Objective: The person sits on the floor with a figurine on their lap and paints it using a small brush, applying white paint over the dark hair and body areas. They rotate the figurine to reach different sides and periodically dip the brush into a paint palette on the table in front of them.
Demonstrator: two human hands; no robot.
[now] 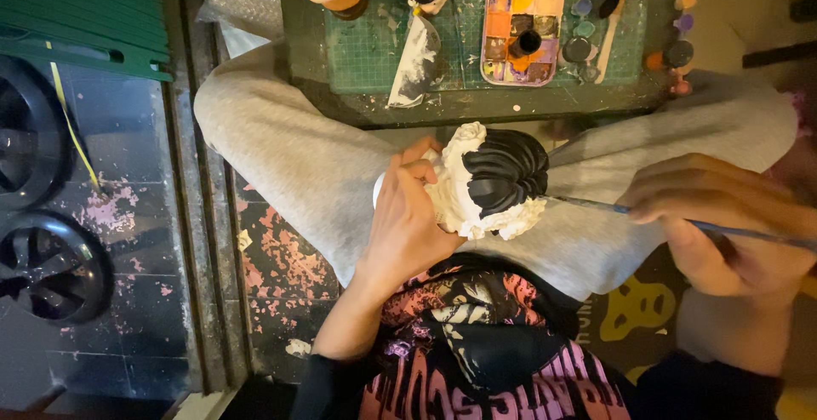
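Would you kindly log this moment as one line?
left hand: grips white figurine | right hand: holds paintbrush, tip at black-painted hair | paint palette on green mat

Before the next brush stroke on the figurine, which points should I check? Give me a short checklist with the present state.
1. Left hand grips white figurine: ok.
2. Right hand holds brush: ok.
3. Brush tip reaches the black hair edge: ok.
4. Paint load on the tip: cannot tell.
5. Paint palette within view on the green mat: ok.
6. Black paint dry: cannot tell.
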